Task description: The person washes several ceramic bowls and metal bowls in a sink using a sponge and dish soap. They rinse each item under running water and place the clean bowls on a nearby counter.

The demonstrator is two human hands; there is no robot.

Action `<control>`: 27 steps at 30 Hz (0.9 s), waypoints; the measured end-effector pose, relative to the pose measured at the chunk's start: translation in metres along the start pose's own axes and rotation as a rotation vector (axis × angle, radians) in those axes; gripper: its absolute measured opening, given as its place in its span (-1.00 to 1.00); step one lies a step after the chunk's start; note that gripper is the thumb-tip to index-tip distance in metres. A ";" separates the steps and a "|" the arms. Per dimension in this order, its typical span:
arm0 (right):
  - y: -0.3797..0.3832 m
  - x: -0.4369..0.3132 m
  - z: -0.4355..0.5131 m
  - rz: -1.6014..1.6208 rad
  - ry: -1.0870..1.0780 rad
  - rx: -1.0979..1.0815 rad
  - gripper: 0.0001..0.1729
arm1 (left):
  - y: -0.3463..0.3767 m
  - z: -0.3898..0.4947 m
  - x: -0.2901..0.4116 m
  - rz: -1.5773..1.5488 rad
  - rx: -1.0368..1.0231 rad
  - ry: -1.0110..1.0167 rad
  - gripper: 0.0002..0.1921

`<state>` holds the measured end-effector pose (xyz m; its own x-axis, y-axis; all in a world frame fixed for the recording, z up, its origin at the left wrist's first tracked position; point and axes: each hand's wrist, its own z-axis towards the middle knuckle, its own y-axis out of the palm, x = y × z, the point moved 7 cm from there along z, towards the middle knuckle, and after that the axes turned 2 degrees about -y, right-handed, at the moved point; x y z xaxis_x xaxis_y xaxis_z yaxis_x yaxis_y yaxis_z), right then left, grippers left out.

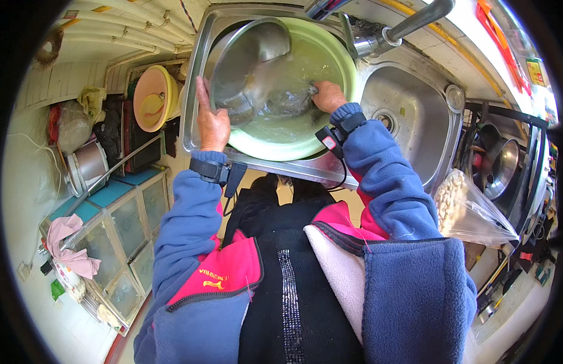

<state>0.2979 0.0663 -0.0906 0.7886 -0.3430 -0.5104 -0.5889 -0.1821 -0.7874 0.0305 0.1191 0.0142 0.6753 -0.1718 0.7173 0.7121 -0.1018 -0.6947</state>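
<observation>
A large metal bowl (231, 68) lies tilted in a pale green plastic basin (349, 59), which sits in the left bowl of a stainless steel sink. Cloudy water (304, 123) partly fills the basin. My left hand (214, 123) grips the metal bowl at its left rim, thumb inside and fingers along the outer edge. At the water's right side, my right hand (329, 96) pinches a small dark grey wad (313, 90); blur and water hide what it is. Some of my right fingertips are out of sight.
A faucet (377, 43) reaches over the sink's back edge. The right sink bowl (413, 104) has a drain strainer (385, 120). A plastic bag of peanuts (454, 204) hangs at right beside a rack with pans (502, 168). Nested plastic basins (149, 98) stand at left above a glass-fronted cabinet (127, 223).
</observation>
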 end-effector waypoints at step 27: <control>0.079 -0.108 -0.005 0.771 0.059 -0.062 -0.57 | 0.121 -0.048 -0.042 -1.393 -0.629 -1.310 -0.34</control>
<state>0.1656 0.0845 -0.0960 0.1422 -0.4416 -0.8859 -0.9777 0.0771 -0.1953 0.0787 0.0675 -0.1026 -0.2610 0.9625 0.0737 0.8136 0.1782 0.5534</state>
